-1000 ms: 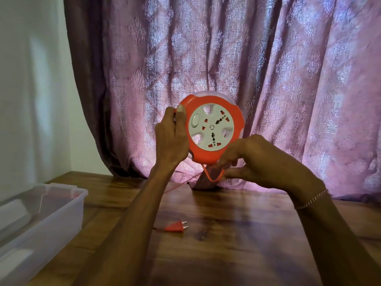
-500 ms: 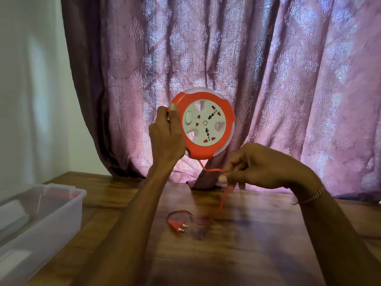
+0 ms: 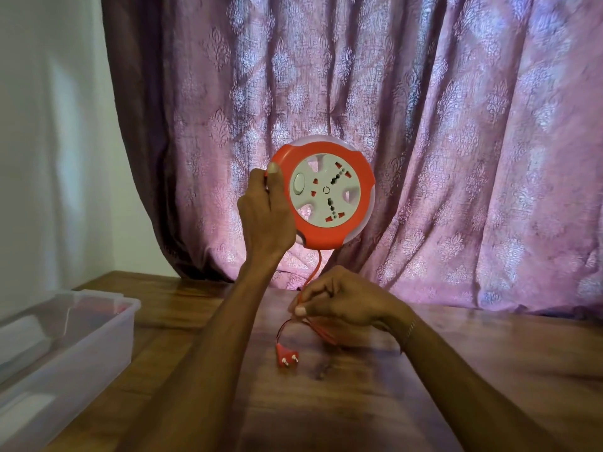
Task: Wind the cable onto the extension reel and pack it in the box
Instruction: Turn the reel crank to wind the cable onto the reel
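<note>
Plug (image 3: pixel 287 353) lying prongs-forward on tabletop (image 3: pixel 456 370), near camera; clear box (image 3: pixel 65 337) at left edge; right hand (image 3: pixel 342 305) just above tabletop, grip pinching orange cable (image 3: pixel 315 272) between thumb and fingers; left hand (image 3: pixel 266 213) raised, grip wrapped round rim of reel (image 3: pixel 326 197), socket face toward camera; curtain (image 3: pixel 456 141) behind.

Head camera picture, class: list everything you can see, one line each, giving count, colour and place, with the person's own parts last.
extension reel: one, orange and white, held up before the curtain
cable: one, orange, hanging from the reel
plug: one, orange, dangling low
box: one, clear plastic, table's left
table: one, brown wood
curtain: one, mauve patterned, behind
wall: white, left
left hand: grips the reel's edge
right hand: pinches the cable
</note>
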